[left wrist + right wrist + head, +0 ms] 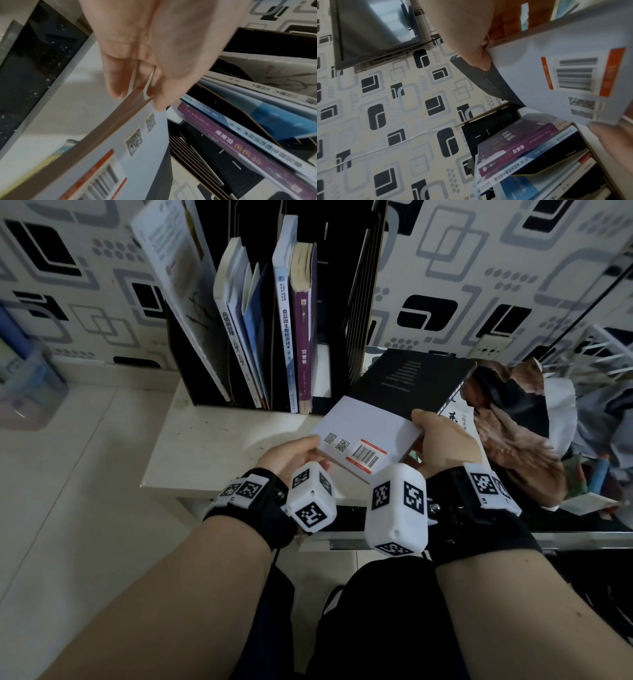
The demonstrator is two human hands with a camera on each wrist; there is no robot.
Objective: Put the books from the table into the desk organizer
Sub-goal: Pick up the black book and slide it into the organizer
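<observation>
patterned wallpaper backs a white table (191, 453) with a black organizer (359, 302) at its rear edge, several books already upright in it. we hold one more book (383, 419) flat over the table's front right part, back cover up. our left hand (291, 455) pinches its near corner; our right hand (445, 443) grips the right edge, thumb on top. it looks like a stiff, light paperback with a smooth cover that may slip. we'd grip it by the spine and tip it upright for the free right slot.
</observation>
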